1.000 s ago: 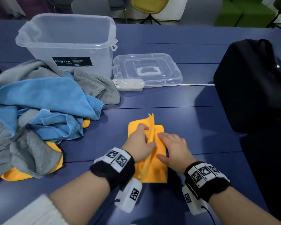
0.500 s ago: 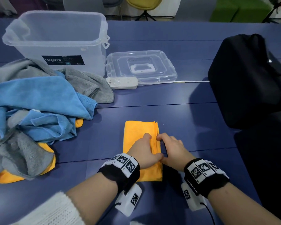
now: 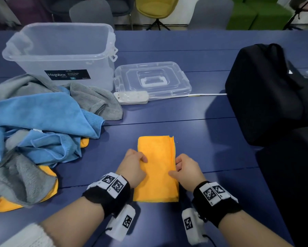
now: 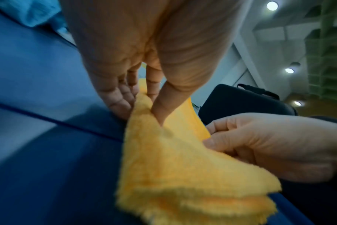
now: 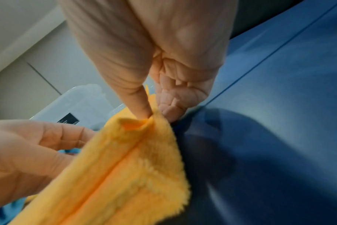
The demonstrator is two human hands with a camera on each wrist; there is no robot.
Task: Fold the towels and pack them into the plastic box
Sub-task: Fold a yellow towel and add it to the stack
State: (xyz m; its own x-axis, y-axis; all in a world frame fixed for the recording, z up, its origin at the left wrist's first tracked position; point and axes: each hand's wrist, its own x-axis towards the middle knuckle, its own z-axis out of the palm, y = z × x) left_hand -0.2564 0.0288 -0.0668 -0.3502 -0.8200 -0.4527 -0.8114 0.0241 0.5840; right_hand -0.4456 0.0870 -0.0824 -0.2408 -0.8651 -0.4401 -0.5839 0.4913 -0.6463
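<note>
The left hand pinches the yellow towel at its 9 o'clock edge, thumb on top; the right hand pinches the 3 o'clock edge the same way. The towel lies on the table as a narrow folded strip, with the box at 11 o'clock. Risk: the loose stacked layers on the right edge could slide apart if lifted unevenly, undoing the fold. The towel is plush, limp microfibre; the box is clear, rigid plastic with rounded corners.
</note>
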